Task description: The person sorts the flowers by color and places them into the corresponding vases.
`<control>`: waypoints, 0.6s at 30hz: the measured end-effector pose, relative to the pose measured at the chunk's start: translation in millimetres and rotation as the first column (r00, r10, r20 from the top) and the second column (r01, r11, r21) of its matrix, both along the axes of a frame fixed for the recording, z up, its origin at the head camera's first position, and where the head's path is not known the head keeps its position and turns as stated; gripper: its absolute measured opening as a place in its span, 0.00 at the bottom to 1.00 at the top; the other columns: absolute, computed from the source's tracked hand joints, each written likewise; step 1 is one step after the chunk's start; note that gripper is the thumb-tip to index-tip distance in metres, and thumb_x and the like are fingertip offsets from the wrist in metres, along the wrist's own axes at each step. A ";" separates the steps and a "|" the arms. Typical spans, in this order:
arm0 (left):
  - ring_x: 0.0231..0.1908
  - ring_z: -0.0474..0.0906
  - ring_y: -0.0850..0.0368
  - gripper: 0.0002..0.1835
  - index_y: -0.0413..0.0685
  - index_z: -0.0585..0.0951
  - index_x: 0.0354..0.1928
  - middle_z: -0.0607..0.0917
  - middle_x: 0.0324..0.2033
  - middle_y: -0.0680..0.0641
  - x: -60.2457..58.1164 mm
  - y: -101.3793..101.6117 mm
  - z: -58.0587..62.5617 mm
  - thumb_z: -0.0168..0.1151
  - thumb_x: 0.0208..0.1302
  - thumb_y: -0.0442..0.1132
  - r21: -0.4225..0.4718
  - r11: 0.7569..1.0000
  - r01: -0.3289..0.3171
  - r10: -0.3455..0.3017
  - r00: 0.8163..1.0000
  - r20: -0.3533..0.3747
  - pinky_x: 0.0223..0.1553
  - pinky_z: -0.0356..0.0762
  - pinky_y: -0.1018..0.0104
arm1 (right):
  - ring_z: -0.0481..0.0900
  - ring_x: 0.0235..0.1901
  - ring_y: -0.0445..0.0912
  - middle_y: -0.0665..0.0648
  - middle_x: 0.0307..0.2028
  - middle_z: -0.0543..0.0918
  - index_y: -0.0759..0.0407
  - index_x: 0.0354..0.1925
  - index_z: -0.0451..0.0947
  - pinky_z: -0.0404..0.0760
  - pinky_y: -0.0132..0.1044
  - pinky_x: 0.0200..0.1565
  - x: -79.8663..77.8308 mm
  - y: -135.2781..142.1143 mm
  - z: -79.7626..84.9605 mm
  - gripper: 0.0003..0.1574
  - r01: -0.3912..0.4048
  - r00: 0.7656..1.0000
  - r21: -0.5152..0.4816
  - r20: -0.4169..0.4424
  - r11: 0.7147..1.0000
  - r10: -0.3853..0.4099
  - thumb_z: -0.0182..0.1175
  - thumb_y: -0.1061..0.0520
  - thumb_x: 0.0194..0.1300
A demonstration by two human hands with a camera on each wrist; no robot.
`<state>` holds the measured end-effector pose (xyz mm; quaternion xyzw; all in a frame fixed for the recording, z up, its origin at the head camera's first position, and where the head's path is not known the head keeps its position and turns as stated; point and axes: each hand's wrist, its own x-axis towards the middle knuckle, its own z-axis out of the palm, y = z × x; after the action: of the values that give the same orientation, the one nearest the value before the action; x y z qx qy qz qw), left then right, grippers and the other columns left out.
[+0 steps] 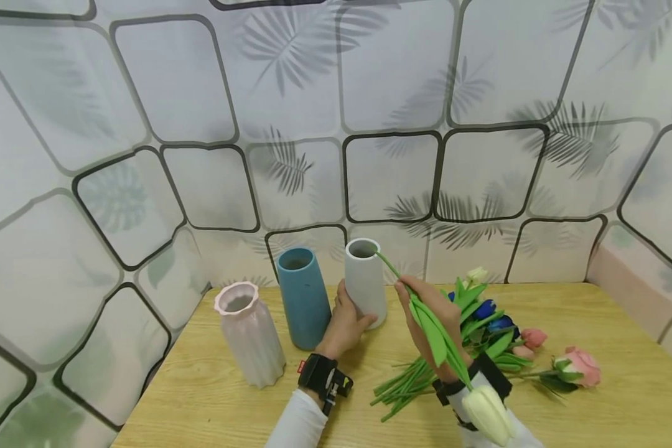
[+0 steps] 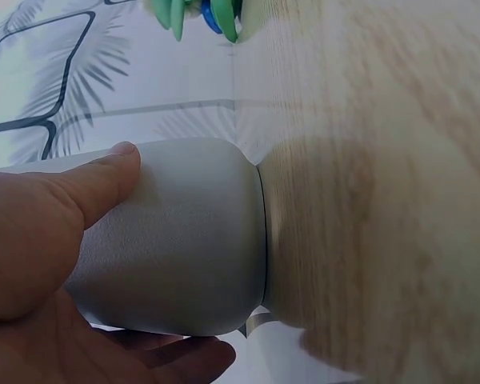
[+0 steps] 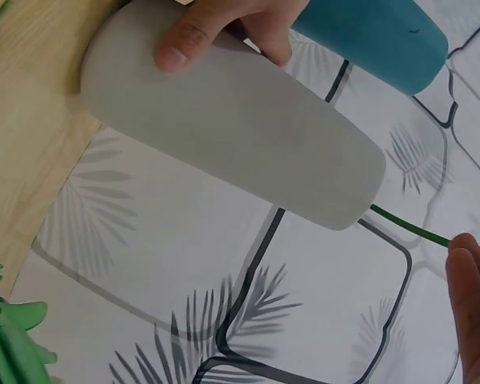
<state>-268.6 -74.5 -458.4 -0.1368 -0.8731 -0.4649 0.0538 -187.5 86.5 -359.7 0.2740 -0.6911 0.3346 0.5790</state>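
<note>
Standing on the table, the white vase [image 1: 365,283] is held low on its side by my left hand [image 1: 343,323]. The left wrist view shows the thumb along one side of the vase [image 2: 180,232] and fingers around the other. My right hand [image 1: 434,314] pinches the green stem of a white tulip [image 1: 488,415], whose bloom hangs down over the right wrist. The stem's tip is at the vase's mouth; in the right wrist view the stem [image 3: 408,224] meets the rim, and its end is hidden.
Left of the white vase stand a blue vase [image 1: 304,305] and a pink fluted vase [image 1: 253,342]. A bunch of flowers with green stems [image 1: 406,386] lies on the wooden table [image 1: 201,398] at right, beside a pink rose [image 1: 583,367]. Patterned cloth [image 1: 297,180] hangs behind.
</note>
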 end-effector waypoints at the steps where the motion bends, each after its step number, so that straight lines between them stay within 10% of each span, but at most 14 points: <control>1: 0.63 0.67 0.29 0.54 0.35 0.41 0.75 0.62 0.64 0.23 0.6 -0.3 -0.1 0.71 0.62 0.40 0.003 1.000 0.000 0.000 1.000 -0.006 0.60 0.68 0.38 | 0.84 0.24 0.52 0.64 0.31 0.87 0.72 0.40 0.84 0.80 0.40 0.25 -1.5 -0.8 1.2 0.18 -0.029 0.999 0.006 0.033 1.000 0.028 0.58 0.56 0.74; 11: 0.62 0.67 0.28 0.54 0.36 0.40 0.75 0.62 0.64 0.23 1.1 -1.5 1.8 0.70 0.63 0.41 -0.002 1.000 -0.002 0.002 1.000 0.017 0.60 0.68 0.38 | 0.81 0.23 0.42 0.55 0.31 0.87 0.64 0.44 0.84 0.77 0.32 0.25 -20.0 -3.1 13.6 0.09 -0.056 0.929 0.035 0.368 0.998 0.039 0.64 0.66 0.65; 18: 0.63 0.66 0.29 0.54 0.37 0.39 0.76 0.61 0.65 0.24 -0.8 0.0 0.0 0.70 0.64 0.41 0.005 1.000 0.003 -0.003 1.000 0.025 0.61 0.68 0.39 | 0.79 0.20 0.42 0.56 0.24 0.85 0.66 0.41 0.84 0.75 0.31 0.23 -35.9 -8.3 26.1 0.06 -0.043 0.927 0.028 0.375 0.999 0.029 0.65 0.65 0.64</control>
<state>-269.4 -74.5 -458.4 -0.1320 -0.8722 -0.4690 0.0425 -223.4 78.2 -333.6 0.2281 -0.7896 0.3789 0.4255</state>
